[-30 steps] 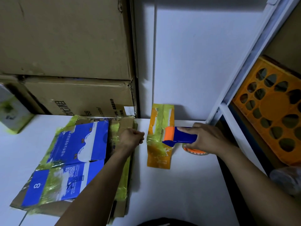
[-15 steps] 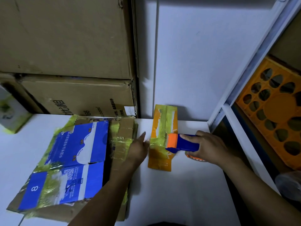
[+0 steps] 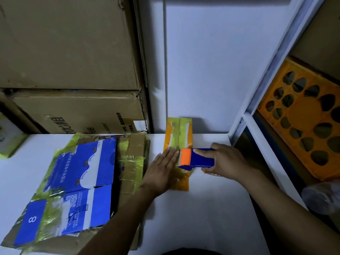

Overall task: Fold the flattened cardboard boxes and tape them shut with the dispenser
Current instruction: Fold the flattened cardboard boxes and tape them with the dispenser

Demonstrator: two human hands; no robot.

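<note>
A small orange box (image 3: 179, 131), streaked with yellow-green tape, lies on the white table (image 3: 202, 208) against the back wall. My left hand (image 3: 162, 168) rests flat on its left side with the fingers straight. My right hand (image 3: 223, 160) grips the blue tape dispenser (image 3: 200, 158), whose orange roller end sits over the box. A stack of flattened blue-and-white cardboard boxes (image 3: 73, 181) with yellow-green tape lies to the left on the table.
Two large brown cartons (image 3: 73, 70) are stacked at the back left. A white shelf post (image 3: 272, 70) rises at the right, with an orange perforated crate (image 3: 305, 118) behind it. A small pale box (image 3: 9, 138) sits at the far left edge.
My left hand has uncurled from a fist beside the flattened boxes and moved right, landing flat on the orange box. The dispenser has stayed over the box.
</note>
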